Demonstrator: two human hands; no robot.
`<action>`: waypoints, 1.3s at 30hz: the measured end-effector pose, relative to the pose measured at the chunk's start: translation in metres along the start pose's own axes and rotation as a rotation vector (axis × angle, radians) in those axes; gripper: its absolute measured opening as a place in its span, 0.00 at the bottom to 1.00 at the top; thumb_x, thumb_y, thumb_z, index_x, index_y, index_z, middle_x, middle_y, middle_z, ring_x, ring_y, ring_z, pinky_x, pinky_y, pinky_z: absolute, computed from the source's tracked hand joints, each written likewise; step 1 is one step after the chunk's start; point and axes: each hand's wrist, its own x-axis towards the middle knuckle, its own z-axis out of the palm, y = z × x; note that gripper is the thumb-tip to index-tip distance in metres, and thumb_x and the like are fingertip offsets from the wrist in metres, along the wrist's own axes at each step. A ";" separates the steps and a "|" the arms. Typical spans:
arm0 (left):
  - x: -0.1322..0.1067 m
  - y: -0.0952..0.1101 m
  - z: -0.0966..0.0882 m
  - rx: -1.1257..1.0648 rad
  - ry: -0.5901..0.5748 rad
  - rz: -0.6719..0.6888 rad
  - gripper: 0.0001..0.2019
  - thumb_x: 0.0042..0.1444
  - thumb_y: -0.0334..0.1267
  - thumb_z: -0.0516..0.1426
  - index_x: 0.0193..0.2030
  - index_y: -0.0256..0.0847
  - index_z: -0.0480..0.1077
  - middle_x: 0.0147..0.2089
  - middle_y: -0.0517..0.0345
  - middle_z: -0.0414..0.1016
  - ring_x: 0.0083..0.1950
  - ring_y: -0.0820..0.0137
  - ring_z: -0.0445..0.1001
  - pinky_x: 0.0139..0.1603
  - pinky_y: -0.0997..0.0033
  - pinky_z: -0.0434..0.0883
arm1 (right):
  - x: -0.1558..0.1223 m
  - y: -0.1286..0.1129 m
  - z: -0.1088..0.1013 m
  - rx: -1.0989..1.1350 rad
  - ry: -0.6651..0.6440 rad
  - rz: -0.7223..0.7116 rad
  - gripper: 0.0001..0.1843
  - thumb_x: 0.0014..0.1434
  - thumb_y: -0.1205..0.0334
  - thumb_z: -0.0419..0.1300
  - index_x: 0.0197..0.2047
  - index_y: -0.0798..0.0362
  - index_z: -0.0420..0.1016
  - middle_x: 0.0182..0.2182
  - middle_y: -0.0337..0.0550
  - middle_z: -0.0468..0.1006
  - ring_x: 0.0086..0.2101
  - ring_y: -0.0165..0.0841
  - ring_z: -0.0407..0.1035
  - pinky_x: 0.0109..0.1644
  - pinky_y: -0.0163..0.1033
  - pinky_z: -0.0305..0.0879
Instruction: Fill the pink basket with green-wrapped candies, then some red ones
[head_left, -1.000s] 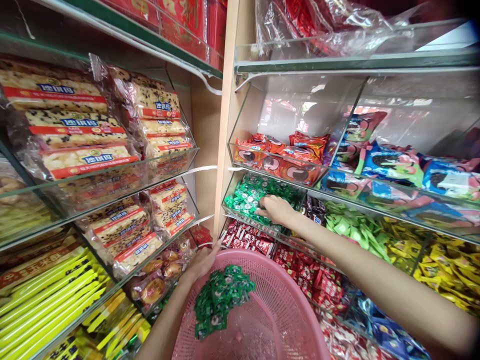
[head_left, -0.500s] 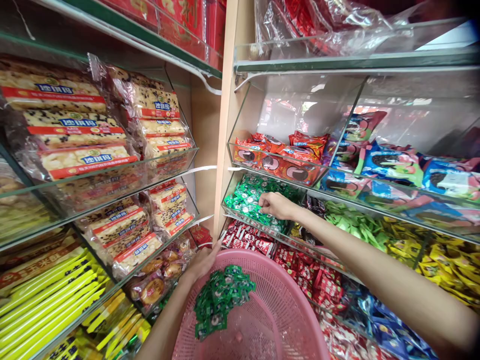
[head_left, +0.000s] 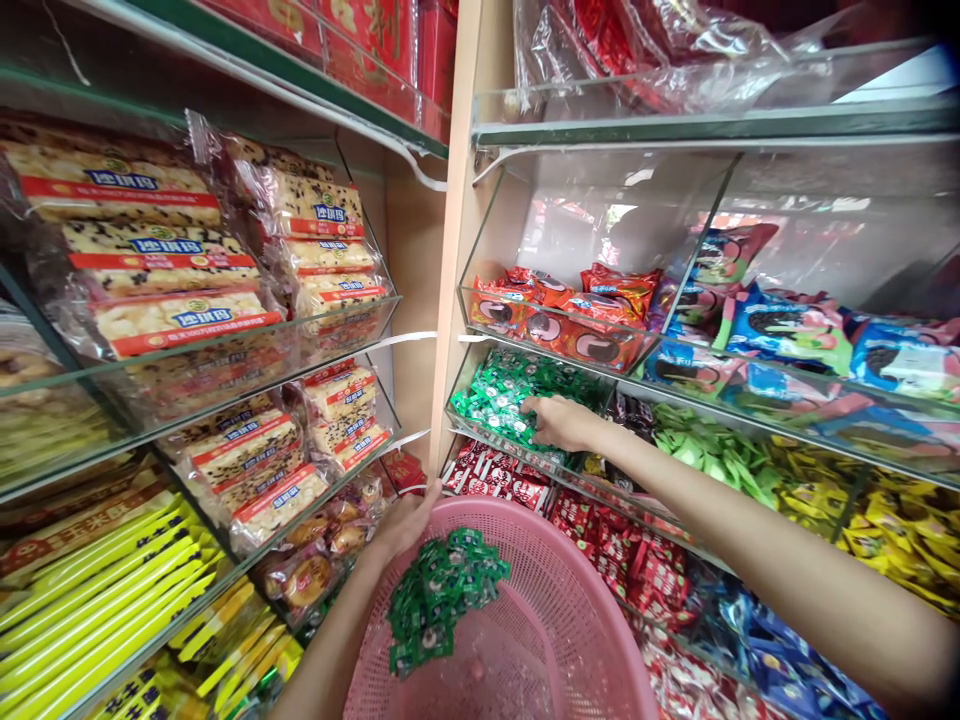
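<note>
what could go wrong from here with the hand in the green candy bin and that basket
1. The right hand lies on the green candies, heaped close to the bin's low glass front lip. A scoop may push some over onto the red candies below.
2. The left hand grips the pink basket at one edge only, and the pile inside sits near that rim. A tilt might spill it.

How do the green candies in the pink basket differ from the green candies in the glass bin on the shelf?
The basket candies are a small loose heap in the pink basket; the bin candies are a larger mass in a glass bin. The right hand rests on the bin candies, not the basket candies. Both have the same green wrappers.
</note>
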 end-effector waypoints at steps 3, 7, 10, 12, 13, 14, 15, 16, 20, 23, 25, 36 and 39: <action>0.000 -0.001 0.000 -0.010 0.010 -0.014 0.30 0.56 0.59 0.41 0.26 0.39 0.73 0.30 0.49 0.77 0.39 0.59 0.74 0.41 0.68 0.64 | 0.000 0.004 -0.005 0.041 0.003 -0.001 0.25 0.50 0.68 0.60 0.53 0.52 0.67 0.37 0.43 0.78 0.37 0.33 0.71 0.35 0.31 0.58; 0.000 -0.002 0.000 -0.024 0.008 -0.018 0.30 0.56 0.59 0.42 0.28 0.38 0.74 0.30 0.49 0.77 0.40 0.58 0.74 0.41 0.67 0.64 | 0.007 0.012 -0.010 0.106 0.063 -0.044 0.22 0.49 0.70 0.58 0.50 0.55 0.69 0.31 0.40 0.79 0.32 0.31 0.70 0.32 0.31 0.57; 0.000 -0.001 0.000 -0.028 0.010 -0.013 0.30 0.56 0.58 0.42 0.28 0.38 0.74 0.30 0.48 0.77 0.40 0.58 0.74 0.41 0.67 0.64 | 0.015 0.015 -0.007 0.180 0.092 -0.119 0.21 0.49 0.68 0.58 0.49 0.57 0.69 0.28 0.39 0.78 0.29 0.30 0.69 0.32 0.32 0.58; -0.001 -0.001 -0.001 -0.029 0.013 -0.006 0.30 0.57 0.58 0.42 0.28 0.38 0.74 0.30 0.48 0.77 0.40 0.58 0.73 0.41 0.68 0.64 | 0.020 0.015 -0.002 0.230 0.102 -0.184 0.20 0.50 0.67 0.58 0.49 0.58 0.69 0.28 0.39 0.78 0.29 0.29 0.68 0.33 0.31 0.58; -0.001 -0.001 -0.001 -0.029 0.015 -0.001 0.30 0.57 0.58 0.42 0.28 0.38 0.74 0.30 0.48 0.77 0.40 0.58 0.73 0.41 0.68 0.64 | 0.023 0.015 0.000 0.243 0.108 -0.205 0.20 0.51 0.67 0.58 0.49 0.57 0.68 0.28 0.38 0.78 0.28 0.29 0.68 0.33 0.31 0.58; -0.001 -0.002 -0.001 -0.030 0.016 0.003 0.30 0.57 0.58 0.42 0.28 0.38 0.74 0.30 0.49 0.77 0.40 0.59 0.73 0.41 0.68 0.64 | 0.024 0.015 0.002 0.248 0.113 -0.215 0.20 0.51 0.66 0.58 0.49 0.57 0.68 0.28 0.38 0.78 0.28 0.29 0.68 0.33 0.31 0.58; -0.001 -0.003 -0.002 -0.034 0.016 0.005 0.29 0.57 0.59 0.42 0.28 0.38 0.74 0.30 0.49 0.77 0.40 0.59 0.73 0.41 0.69 0.64 | 0.026 0.015 0.003 0.247 0.114 -0.213 0.20 0.51 0.65 0.59 0.48 0.57 0.68 0.29 0.38 0.77 0.29 0.29 0.68 0.33 0.32 0.58; -0.002 -0.004 -0.002 -0.039 0.017 0.005 0.29 0.56 0.59 0.42 0.28 0.38 0.74 0.30 0.49 0.77 0.39 0.59 0.74 0.40 0.69 0.64 | 0.026 0.015 0.005 0.241 0.105 -0.202 0.20 0.50 0.64 0.59 0.48 0.57 0.69 0.29 0.39 0.77 0.29 0.29 0.68 0.33 0.32 0.58; -0.003 -0.008 -0.003 -0.065 0.038 -0.002 0.29 0.56 0.59 0.43 0.27 0.37 0.74 0.29 0.50 0.77 0.38 0.60 0.74 0.39 0.69 0.64 | 0.024 0.014 0.008 0.265 0.008 -0.153 0.21 0.48 0.62 0.62 0.47 0.57 0.68 0.31 0.40 0.77 0.29 0.30 0.68 0.32 0.32 0.58; -0.003 -0.009 -0.002 -0.077 0.039 -0.001 0.29 0.56 0.59 0.43 0.26 0.37 0.74 0.28 0.50 0.77 0.37 0.61 0.74 0.39 0.69 0.64 | 0.020 0.013 0.010 0.290 -0.021 -0.147 0.24 0.46 0.63 0.64 0.48 0.56 0.67 0.32 0.39 0.76 0.29 0.29 0.67 0.31 0.31 0.58; -0.003 -0.009 -0.001 -0.076 0.037 0.001 0.29 0.56 0.59 0.44 0.26 0.38 0.74 0.28 0.50 0.77 0.37 0.61 0.74 0.38 0.70 0.63 | 0.018 0.013 0.012 0.292 -0.035 -0.142 0.26 0.45 0.64 0.65 0.48 0.55 0.66 0.34 0.39 0.76 0.29 0.28 0.67 0.30 0.31 0.58; 0.002 -0.013 0.004 -0.053 0.028 -0.015 0.30 0.56 0.59 0.43 0.25 0.38 0.74 0.26 0.50 0.76 0.36 0.60 0.74 0.38 0.69 0.63 | 0.018 0.009 0.021 0.229 0.056 -0.128 0.20 0.48 0.70 0.59 0.47 0.55 0.66 0.30 0.38 0.74 0.30 0.29 0.65 0.32 0.31 0.54; 0.001 -0.014 0.003 -0.085 0.034 -0.001 0.30 0.56 0.59 0.43 0.25 0.37 0.74 0.26 0.50 0.76 0.36 0.60 0.74 0.39 0.68 0.64 | 0.019 0.009 0.019 0.280 0.051 -0.127 0.17 0.50 0.67 0.59 0.45 0.56 0.68 0.30 0.39 0.75 0.30 0.29 0.66 0.32 0.32 0.56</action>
